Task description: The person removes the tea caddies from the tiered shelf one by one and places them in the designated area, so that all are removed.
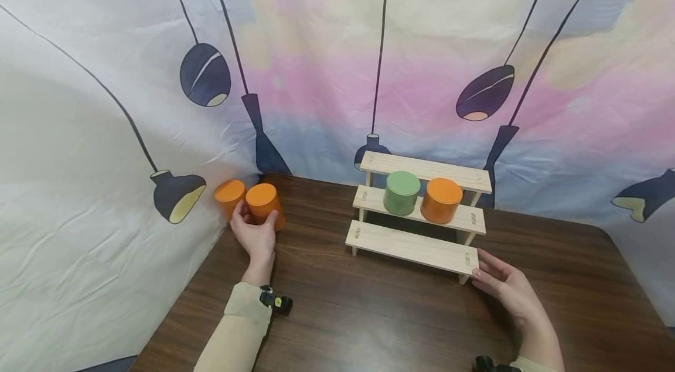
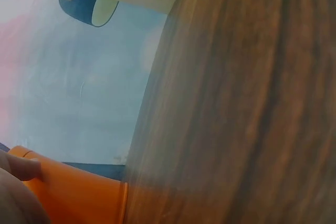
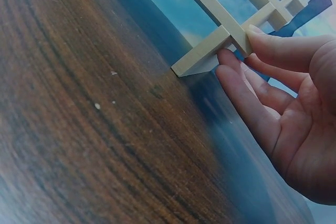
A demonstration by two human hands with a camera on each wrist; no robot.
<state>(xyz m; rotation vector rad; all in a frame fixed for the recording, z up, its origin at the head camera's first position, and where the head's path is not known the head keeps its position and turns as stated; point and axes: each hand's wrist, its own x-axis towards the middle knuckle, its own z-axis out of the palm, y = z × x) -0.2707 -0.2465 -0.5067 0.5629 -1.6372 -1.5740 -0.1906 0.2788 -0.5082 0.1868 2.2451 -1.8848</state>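
Nearest, on the brown table, the person's right hand pinches the right end of a wooden rack between thumb and fingers, at its lowest step. Toward the table's left edge, the left hand is clamped round an orange can, beside a second orange can. Farther back, a green can and a third orange can stand on the middle step (its end marks are too small to read), before a lamp-printed cloth.
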